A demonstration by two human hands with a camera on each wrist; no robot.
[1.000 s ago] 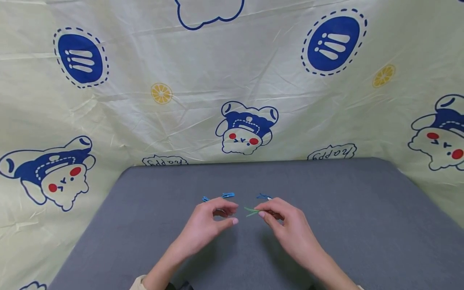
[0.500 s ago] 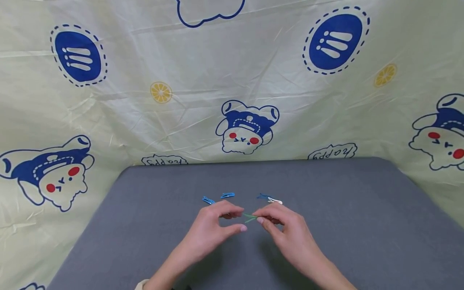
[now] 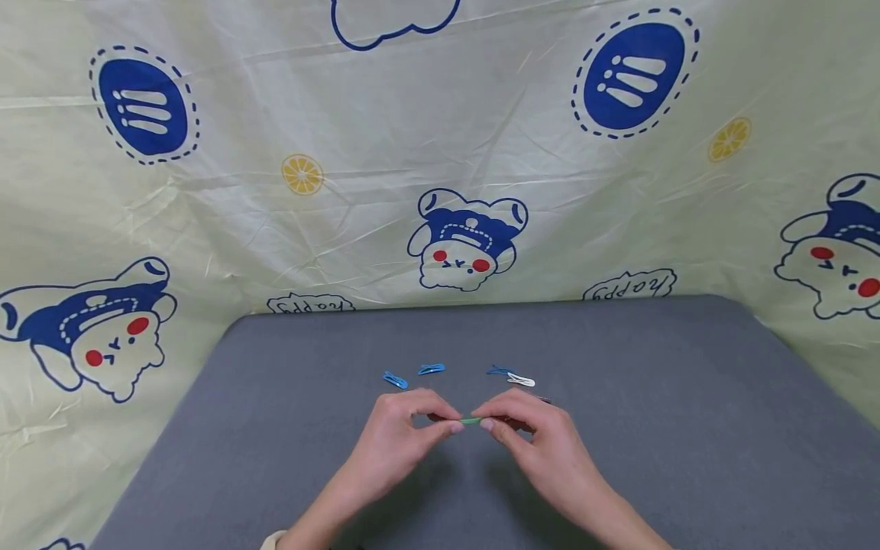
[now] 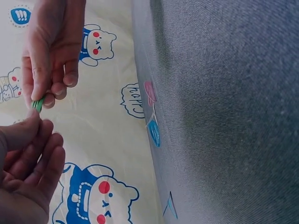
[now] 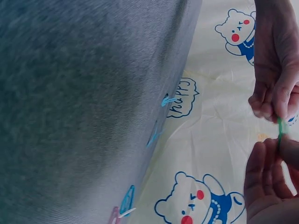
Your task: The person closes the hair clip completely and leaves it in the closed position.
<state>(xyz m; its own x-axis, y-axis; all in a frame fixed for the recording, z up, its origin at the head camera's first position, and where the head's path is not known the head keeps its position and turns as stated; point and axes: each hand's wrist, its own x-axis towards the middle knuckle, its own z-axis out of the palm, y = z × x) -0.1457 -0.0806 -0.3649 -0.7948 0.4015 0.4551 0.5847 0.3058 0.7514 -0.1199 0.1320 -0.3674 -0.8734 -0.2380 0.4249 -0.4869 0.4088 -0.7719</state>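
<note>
Both hands meet over the table around a small green clip [image 3: 470,421], a thin plastic piece whose middle shows between the fingertips. My left hand [image 3: 399,435] pinches its left end between thumb and fingers. At the right end, my right hand [image 3: 539,439] pinches it the same way. In the left wrist view the green clip [image 4: 37,104] bridges the two sets of fingertips; its ends are hidden by fingers. The right wrist view shows the clip [image 5: 281,128] as a narrow green strip, slightly blurred.
Beyond my left hand lie two blue clips [image 3: 395,380] on the grey table [image 3: 309,367]. Another blue clip [image 3: 499,371] and a white clip [image 3: 521,380] lie beyond my right hand, with a pink clip [image 4: 149,92] nearby. A printed sheet [image 3: 371,122] hangs behind.
My left hand has moved right and now pinches the green clip's spread left ends together. My right hand has kept its grip and come slightly nearer. The other clips stay put.
</note>
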